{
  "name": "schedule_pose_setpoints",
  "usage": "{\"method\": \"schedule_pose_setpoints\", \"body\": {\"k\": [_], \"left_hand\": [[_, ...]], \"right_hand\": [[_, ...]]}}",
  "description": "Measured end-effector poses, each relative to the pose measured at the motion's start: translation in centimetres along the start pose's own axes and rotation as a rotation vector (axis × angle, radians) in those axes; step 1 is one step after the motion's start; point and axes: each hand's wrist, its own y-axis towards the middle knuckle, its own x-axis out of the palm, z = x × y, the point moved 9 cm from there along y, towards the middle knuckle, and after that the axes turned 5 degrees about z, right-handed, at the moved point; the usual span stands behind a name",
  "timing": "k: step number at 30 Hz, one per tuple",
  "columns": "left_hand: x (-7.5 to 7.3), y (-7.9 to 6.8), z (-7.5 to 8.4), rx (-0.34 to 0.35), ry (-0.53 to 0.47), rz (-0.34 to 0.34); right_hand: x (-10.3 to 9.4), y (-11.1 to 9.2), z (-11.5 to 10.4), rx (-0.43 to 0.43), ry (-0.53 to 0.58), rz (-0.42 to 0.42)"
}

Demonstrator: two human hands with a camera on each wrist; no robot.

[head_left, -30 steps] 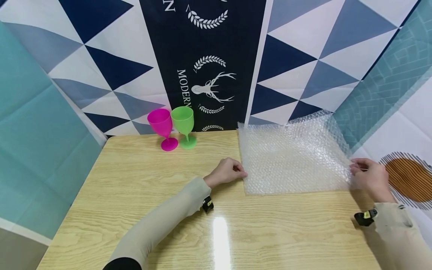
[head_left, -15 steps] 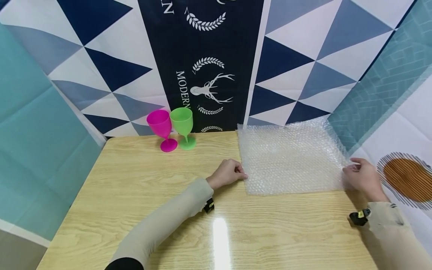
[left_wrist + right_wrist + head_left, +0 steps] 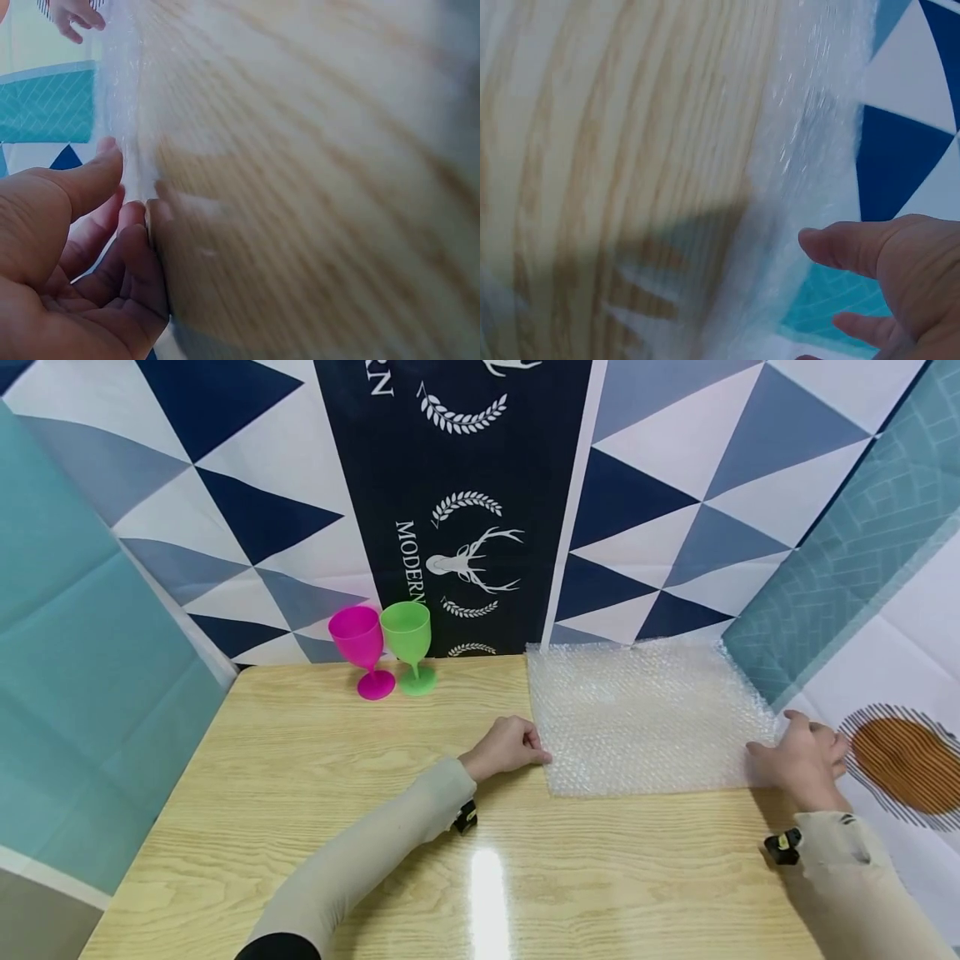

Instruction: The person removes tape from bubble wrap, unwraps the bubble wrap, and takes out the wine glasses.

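A sheet of clear bubble wrap (image 3: 645, 718) lies spread on the right part of the wooden table, reaching back to the wall. My left hand (image 3: 510, 747) is at its left edge, fingers curled, thumb and fingertips holding the edge close to the table; the left wrist view shows the curled fingers (image 3: 142, 262) against the tabletop. At the opposite edge is my right hand (image 3: 802, 760), with thumb and fingers spread apart. In the right wrist view the thumb (image 3: 840, 244) points toward the sheet (image 3: 802, 127), and nothing is gripped.
A pink goblet (image 3: 360, 643) and a green goblet (image 3: 408, 639) stand upright side by side at the table's back edge, left of the wrap. Patterned cloth walls (image 3: 472, 468) enclose the back and sides. The wooden tabletop (image 3: 315, 760) carries a bright light reflection near the front.
My right hand has let go of the sheet's right edge and moved slightly left, its fingers spreading. The raised far right corner has settled flatter. The left hand has stayed in place.
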Motion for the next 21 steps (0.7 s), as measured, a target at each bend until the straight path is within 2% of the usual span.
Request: {"method": "schedule_pose_setpoints", "body": {"k": [6, 14, 21], "left_hand": [[-0.4, 0.0, 0.0, -0.012, -0.025, -0.009], [-0.5, -0.4, 0.3, 0.02, -0.076, -0.022], [-1.4, -1.7, -0.9, -0.029, -0.17, -0.006]], "right_hand": [[1.0, -0.8, -2.6, -0.048, -0.033, -0.02], [3.1, -2.7, -5.9, -0.213, 0.0, 0.004], [4.5, -4.0, -7.7, -0.198, 0.075, -0.027]]}}
